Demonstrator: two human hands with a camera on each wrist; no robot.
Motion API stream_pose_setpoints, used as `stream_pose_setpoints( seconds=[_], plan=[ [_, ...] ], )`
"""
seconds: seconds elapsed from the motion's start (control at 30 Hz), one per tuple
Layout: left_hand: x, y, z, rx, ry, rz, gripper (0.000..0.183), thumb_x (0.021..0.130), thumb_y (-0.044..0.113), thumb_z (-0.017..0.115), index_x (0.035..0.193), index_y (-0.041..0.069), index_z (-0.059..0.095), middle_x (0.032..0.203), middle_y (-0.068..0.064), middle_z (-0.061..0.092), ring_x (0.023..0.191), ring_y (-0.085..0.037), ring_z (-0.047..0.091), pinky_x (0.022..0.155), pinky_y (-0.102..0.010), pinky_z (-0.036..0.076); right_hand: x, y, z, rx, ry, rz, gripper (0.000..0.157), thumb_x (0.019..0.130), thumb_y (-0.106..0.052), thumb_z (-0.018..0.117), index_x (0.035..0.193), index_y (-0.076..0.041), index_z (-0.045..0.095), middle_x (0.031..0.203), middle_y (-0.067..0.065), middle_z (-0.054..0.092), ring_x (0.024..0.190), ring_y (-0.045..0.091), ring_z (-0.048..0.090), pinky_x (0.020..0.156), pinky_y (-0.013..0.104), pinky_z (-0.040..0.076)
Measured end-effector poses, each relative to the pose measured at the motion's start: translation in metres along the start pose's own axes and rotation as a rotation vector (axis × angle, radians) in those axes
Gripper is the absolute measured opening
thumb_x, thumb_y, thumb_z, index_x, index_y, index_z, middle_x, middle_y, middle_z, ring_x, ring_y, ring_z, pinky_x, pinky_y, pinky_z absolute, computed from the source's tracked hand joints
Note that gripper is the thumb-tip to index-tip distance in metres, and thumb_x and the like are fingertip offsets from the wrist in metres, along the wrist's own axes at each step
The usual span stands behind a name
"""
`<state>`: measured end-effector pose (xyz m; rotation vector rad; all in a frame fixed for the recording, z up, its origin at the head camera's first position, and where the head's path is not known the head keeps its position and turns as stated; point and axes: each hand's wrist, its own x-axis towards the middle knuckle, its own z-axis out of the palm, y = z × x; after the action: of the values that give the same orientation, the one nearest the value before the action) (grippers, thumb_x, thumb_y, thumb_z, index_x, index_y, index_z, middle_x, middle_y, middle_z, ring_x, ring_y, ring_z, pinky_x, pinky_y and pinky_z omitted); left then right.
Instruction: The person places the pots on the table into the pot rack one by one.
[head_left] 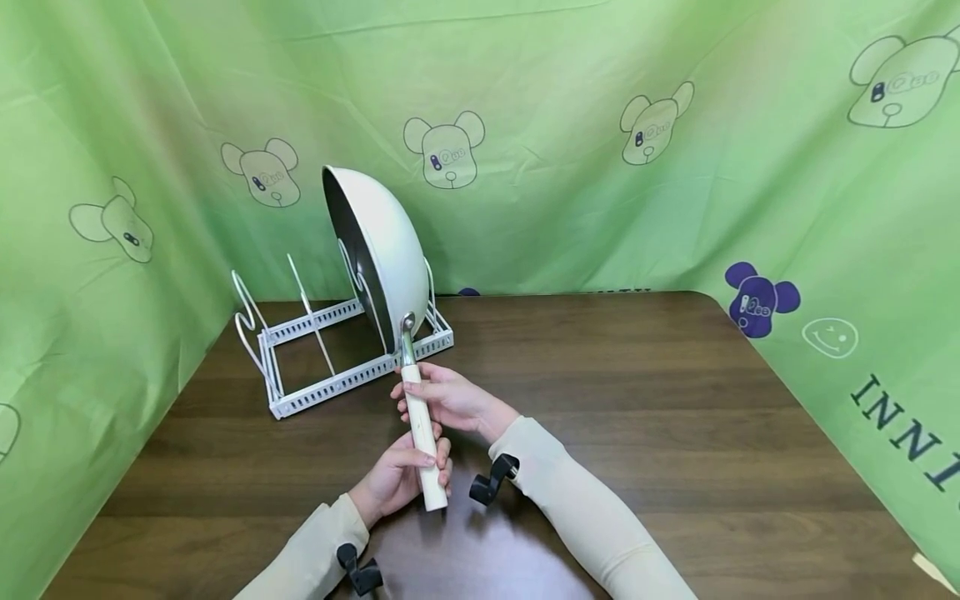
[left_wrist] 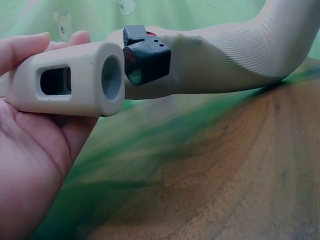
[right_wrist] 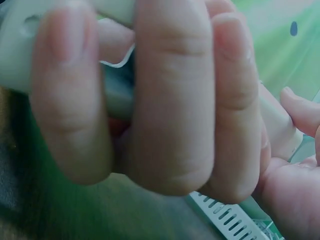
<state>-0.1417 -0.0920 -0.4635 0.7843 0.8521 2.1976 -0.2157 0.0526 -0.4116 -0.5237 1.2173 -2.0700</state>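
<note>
A wok (head_left: 393,242), white outside and dark inside, stands on its side in a white metal rack (head_left: 322,392), its hollow facing left. Its pale handle (head_left: 421,421) slopes toward the person from a metal neck. Near the handle's free end, my left hand (head_left: 401,471) grips it with the thumb on top. Higher up, just below the metal neck, my right hand (head_left: 453,404) holds the same handle. The left wrist view shows the slotted handle end (left_wrist: 85,80) projecting from the left hand (left_wrist: 35,155). In the right wrist view, curled fingers (right_wrist: 172,110) cover much of the handle.
The rack's left part has thin wire dividers (head_left: 311,308). A brown wooden table (head_left: 637,400) lies under everything, with a green printed curtain (head_left: 540,167) behind and at both sides. A black wrist camera (head_left: 493,479) sits on the right sleeve, another (head_left: 360,571) on the left.
</note>
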Motion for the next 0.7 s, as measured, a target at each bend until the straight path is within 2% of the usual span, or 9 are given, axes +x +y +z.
stream_pose_setpoints(
  seconds=[0.17,0.47,0.63,0.7],
  plan=[
    [0.000,0.000,-0.001,0.004,0.043,-0.048,0.029,0.089,-0.002,0.048,0.112,0.015,0.042,0.090,0.003,0.059,0.080,-0.013,0.063,0.079,-0.033,0.053,-0.001,0.000,-0.002,0.004,-0.006,0.012,0.031,0.103,0.006,0.033,0.132,-0.002,0.037,0.102,0.007,0.062,0.085,0.016,0.063,0.078,0.030,0.055],
    [-0.003,0.002,-0.005,0.011,0.111,-0.128,0.028,0.090,-0.005,0.046,0.110,0.015,0.048,0.091,0.001,0.062,0.084,-0.014,0.064,0.084,-0.036,0.053,-0.001,0.004,-0.011,-0.049,-0.011,-0.005,0.042,0.100,0.010,0.036,0.142,0.009,0.032,0.106,0.008,0.066,0.097,0.018,0.066,0.091,0.034,0.053],
    [-0.004,0.008,-0.007,0.073,0.150,-0.184,0.027,0.090,-0.005,0.046,0.110,0.013,0.048,0.092,0.001,0.065,0.088,-0.016,0.066,0.088,-0.037,0.052,0.001,0.005,-0.015,-0.075,0.002,-0.017,0.034,0.099,0.012,0.039,0.132,0.005,0.041,0.109,0.008,0.067,0.100,0.018,0.067,0.097,0.038,0.051],
    [-0.006,0.010,-0.009,0.096,0.157,-0.203,0.027,0.091,-0.005,0.046,0.111,0.012,0.047,0.094,0.000,0.067,0.092,-0.016,0.067,0.090,-0.037,0.052,0.002,0.006,-0.016,-0.086,0.004,-0.017,0.033,0.098,0.012,0.040,0.130,0.007,0.040,0.113,0.013,0.066,0.101,0.018,0.067,0.099,0.040,0.050]
  ],
)
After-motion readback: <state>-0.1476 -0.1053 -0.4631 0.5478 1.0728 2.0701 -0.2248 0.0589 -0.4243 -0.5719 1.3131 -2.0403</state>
